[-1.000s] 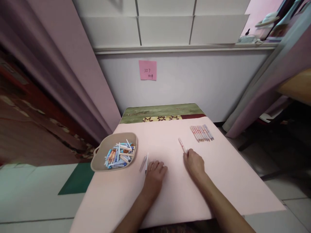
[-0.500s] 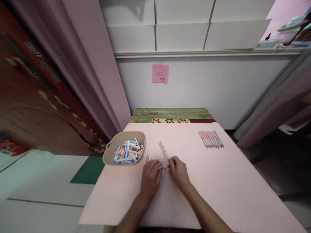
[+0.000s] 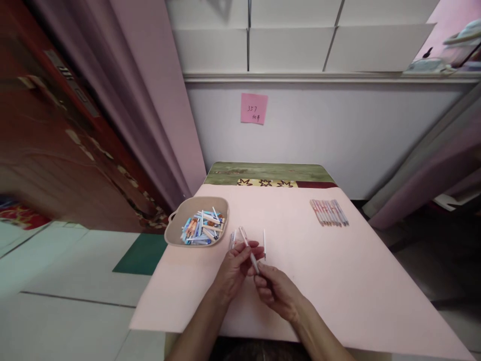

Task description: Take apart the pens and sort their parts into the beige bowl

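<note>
A whitish pen point(image 3: 243, 235) is held slantwise above the table between both of my hands. My left hand point(image 3: 235, 268) has its thumb against the pen's middle, with its fingers curled behind it. Closed around the pen's lower end is my right hand point(image 3: 278, 288). A thin refill point(image 3: 264, 241), pale with a dark lower end, lies on the table just beyond my fingers. Behind my left hand sit some slim clear pen parts point(image 3: 232, 237), partly hidden by it.
At the left stands a beige basket point(image 3: 171, 234) full of pen pieces in blue, orange, white and cream. Several pens point(image 3: 329, 213) lie side by side in a row at the right. A pink cloth point(image 3: 338, 281) covers most of the table; a pink note point(image 3: 254, 109) hangs on the wall.
My left hand has lifted from the table, turned, and taken hold of the pen that only my right hand held. The pen has come nearer to me. The view has shifted slightly.
</note>
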Demonstrator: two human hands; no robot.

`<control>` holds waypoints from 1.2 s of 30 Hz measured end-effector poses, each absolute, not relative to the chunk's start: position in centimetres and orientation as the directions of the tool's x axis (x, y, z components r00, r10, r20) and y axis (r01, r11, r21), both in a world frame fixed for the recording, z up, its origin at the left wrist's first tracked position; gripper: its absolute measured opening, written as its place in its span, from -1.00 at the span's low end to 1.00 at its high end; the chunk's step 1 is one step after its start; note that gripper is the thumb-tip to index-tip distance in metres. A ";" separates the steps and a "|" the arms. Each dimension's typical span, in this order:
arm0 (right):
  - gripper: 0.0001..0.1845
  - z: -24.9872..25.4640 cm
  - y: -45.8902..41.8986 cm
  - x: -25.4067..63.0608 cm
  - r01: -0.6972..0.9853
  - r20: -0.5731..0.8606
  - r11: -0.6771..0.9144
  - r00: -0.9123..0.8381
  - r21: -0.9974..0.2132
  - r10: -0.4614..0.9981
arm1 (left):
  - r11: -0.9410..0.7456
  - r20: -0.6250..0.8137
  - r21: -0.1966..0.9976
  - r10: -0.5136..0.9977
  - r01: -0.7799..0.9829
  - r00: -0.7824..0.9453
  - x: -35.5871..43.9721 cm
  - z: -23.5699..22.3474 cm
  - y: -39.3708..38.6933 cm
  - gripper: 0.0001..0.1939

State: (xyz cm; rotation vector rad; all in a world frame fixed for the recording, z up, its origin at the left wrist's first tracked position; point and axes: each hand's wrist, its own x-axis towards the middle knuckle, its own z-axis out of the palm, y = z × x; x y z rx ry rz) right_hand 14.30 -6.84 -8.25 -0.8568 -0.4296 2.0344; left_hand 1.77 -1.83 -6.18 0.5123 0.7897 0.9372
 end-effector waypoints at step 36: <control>-0.55 -8.9 -7.2 13.7 -0.451 -0.379 -0.348 -0.024 -0.822 0.925 | 0.379 -0.344 0.740 0.923 -0.556 0.172 3.4 -7.7 -2.2 -0.77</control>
